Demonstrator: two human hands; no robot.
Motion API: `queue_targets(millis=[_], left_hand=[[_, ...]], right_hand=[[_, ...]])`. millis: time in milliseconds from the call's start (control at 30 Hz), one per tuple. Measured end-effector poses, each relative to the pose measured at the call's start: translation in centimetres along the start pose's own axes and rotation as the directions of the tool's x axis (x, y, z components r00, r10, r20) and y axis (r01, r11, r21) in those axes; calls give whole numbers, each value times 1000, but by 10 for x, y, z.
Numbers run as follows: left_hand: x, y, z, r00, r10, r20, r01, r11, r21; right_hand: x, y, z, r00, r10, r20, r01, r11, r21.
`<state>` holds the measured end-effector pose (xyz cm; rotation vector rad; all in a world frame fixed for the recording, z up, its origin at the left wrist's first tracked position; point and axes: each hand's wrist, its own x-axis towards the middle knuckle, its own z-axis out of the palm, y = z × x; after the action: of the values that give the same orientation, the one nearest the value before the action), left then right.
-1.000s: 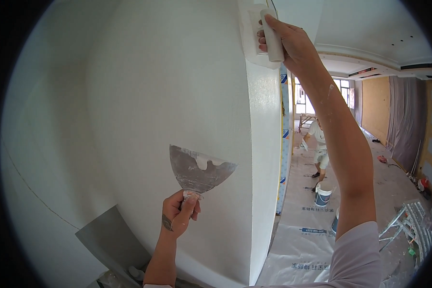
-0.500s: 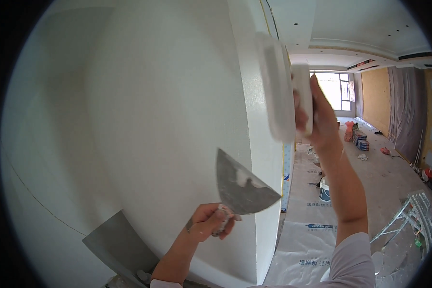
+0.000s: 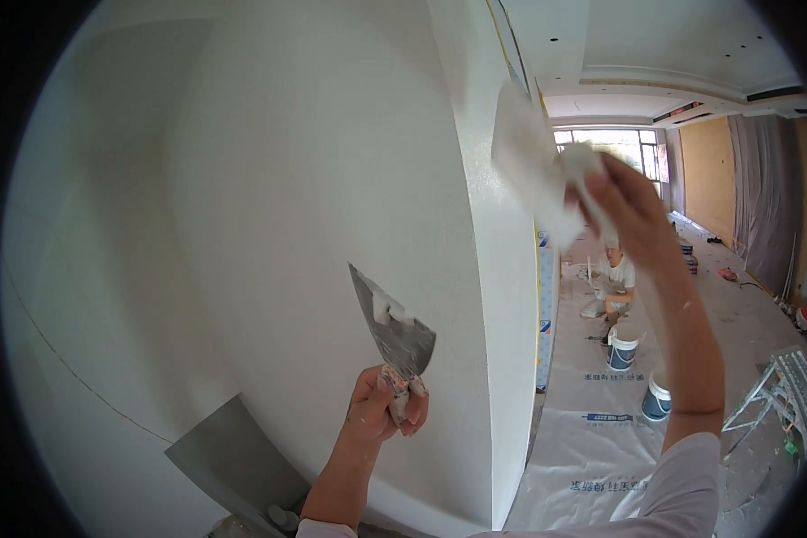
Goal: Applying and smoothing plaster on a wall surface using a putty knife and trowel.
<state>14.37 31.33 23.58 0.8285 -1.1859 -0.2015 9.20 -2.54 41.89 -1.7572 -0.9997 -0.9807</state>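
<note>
My left hand (image 3: 386, 401) is closed round the smeared handle of a putty knife (image 3: 396, 334). Its broad grey blade points up and carries a white lump of putty (image 3: 390, 309). Raised at the upper right, my right hand (image 3: 632, 204) grips the handle of a pale plastering trowel (image 3: 531, 161), blurred by motion. The trowel's face is by the narrow side of the white wall corner (image 3: 489, 233); whether it touches cannot be made out. The wide white wall (image 3: 305, 179) fills the left and middle.
Grey sheet (image 3: 238, 457) leans at the lower left. Protective film (image 3: 565, 448) covers the floor at right, bearing two buckets (image 3: 622, 350) (image 3: 656, 401). Another person (image 3: 615, 278) crouches beyond them. A metal stepladder (image 3: 771, 394) stands far right; a window (image 3: 614, 148) is behind.
The putty knife has moved left and turned its blade more upright. My right hand and trowel have shifted right, the trowel tilting. The crouching person and a second bucket have come into view.
</note>
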Motion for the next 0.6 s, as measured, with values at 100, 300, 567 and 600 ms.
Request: queue_targets(millis=[100, 300, 567, 600], left_hand=[[-19, -8, -5, 999, -25, -24, 26, 999, 46], [-41, -17, -20, 998, -29, -56, 33, 998, 61], [-67, -28, -34, 986, -64, -155, 68, 997, 20], [-70, -30, -35, 981, -55, -188, 60, 998, 23]], right_hand=[[46, -31, -2, 924, -362, -123, 227, 779, -584], [101, -62, 28, 962, -266, 61, 224, 641, -734], [155, -66, 41, 986, -168, -3, 88, 532, -842], [171, -69, 30, 984, -170, -53, 44, 518, -854]])
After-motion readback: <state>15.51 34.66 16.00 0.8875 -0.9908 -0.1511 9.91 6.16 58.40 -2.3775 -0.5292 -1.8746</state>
